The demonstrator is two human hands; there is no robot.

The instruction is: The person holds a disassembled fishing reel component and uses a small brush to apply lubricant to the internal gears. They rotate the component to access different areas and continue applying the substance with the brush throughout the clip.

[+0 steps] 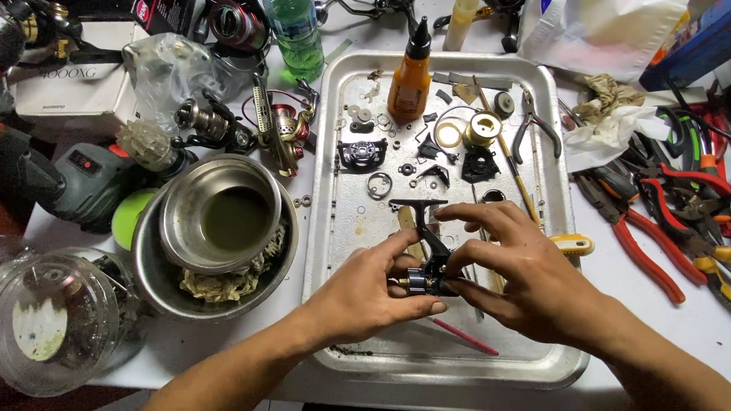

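Note:
Both my hands hold a black fishing reel body (429,252) over the near half of a metal tray (333,232). My left hand (368,293) grips its lower end from the left. My right hand (519,277) pinches it from the right, fingers curled over the top. Small reel parts lie scattered on the tray's far half: a gold spool (484,127), a black side plate (363,154), rings and washers. An orange oil bottle (410,80) with a black nozzle stands at the tray's far edge. A brush with a yellow handle (573,244) lies partly under my right hand.
Nested steel bowls (221,230) with greenish liquid and rags sit left of the tray. Red-handled pliers (642,241) and other tools crowd the right side. More reels (282,126), a green bottle (295,30), a clear plastic tub (50,318) and crumpled tissue (607,126) surround the tray.

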